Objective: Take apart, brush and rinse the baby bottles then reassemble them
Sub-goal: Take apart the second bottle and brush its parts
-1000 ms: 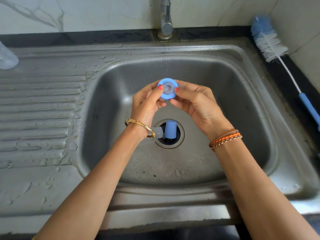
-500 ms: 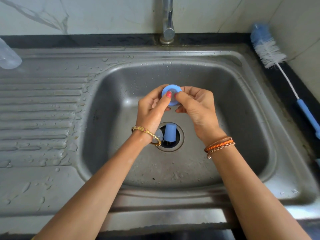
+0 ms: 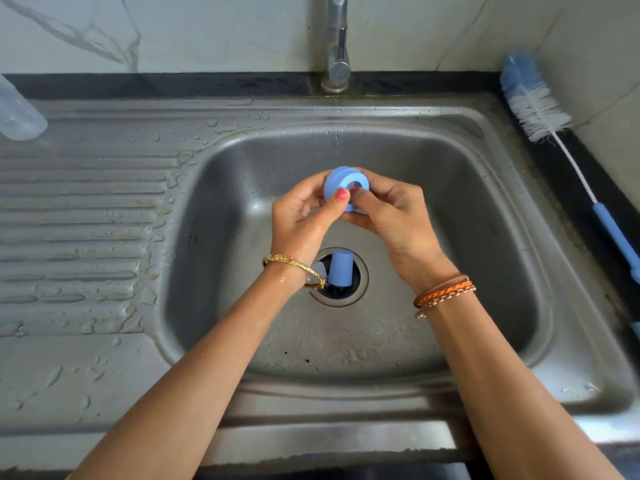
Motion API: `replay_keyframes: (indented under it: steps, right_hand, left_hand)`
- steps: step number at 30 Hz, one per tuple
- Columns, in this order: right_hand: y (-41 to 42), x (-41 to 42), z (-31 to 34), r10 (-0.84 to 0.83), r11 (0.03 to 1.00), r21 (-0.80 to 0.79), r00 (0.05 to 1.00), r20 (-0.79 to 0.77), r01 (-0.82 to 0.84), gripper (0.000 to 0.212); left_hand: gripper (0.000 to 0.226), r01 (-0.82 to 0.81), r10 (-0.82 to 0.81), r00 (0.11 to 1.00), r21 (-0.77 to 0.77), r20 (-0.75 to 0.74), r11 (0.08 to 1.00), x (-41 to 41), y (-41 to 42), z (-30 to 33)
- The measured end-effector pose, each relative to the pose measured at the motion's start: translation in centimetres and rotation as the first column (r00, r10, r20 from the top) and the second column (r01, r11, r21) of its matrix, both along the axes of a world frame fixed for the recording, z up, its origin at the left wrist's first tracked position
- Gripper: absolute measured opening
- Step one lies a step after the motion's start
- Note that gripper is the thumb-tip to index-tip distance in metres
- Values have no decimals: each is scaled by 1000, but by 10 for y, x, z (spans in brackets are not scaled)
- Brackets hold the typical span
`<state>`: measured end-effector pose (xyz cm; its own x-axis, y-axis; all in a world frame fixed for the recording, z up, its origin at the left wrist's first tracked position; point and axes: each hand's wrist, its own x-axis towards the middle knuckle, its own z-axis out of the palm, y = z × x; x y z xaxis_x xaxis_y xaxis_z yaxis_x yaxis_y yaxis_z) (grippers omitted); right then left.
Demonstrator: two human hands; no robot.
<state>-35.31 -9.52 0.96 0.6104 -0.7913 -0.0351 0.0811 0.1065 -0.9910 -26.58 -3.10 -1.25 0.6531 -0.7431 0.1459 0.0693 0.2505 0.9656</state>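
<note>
Collar (image 3: 341, 183), blue, is held mid-frame over the sink (image 3: 512, 258), pinched by both the left hand (image 3: 301, 216) and right hand (image 3: 394, 216). Cap (image 3: 340, 268) is sat in the drain; brush (image 3: 540, 109) is parked upper right.

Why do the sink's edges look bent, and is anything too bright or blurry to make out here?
Head view: the wide-angle lens bows the sink rim near the frame edges; soft, even light gives only mild sheen on the wet steel, no harsh glare; the blue ring held by the left hand and right hand is sharp; the clear bottle at far left is cropped and hazy.
</note>
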Motion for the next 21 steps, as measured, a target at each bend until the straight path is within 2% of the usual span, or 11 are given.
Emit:
replay_keyframes:
  steps: [1,3,5,10,17,21]
  right_hand:
    - [-1,-1,0,0,1000,4,1000,2,0,22]
    - [-2,-2,0,-6,1000,5,1000,-8,6,21]
    - [-2,-2,-1,21,999,40,1000,-17,-20,22]
    - [-7,-5,-3,56,985,166,998,-35,-50,23]
    - [-9,-5,-5,96,973,221,990,-107,-71,15]
    - [-13,-8,-3,55,980,198,992,-118,-31,19]
  left_hand:
    - [10,28,-28,995,2,-91,1000,-1,-1,1]
    - [19,67,-62,955,7,-290,998,1,-3,1]
    - [22,98,-72,913,44,-402,994,7,-4,2]
    - [18,133,-23,849,172,-527,976,11,-4,-1]
    - [13,135,57,707,214,-705,968,10,-7,-4]
    - [14,-4,217,622,273,-752,962,23,-6,-8]
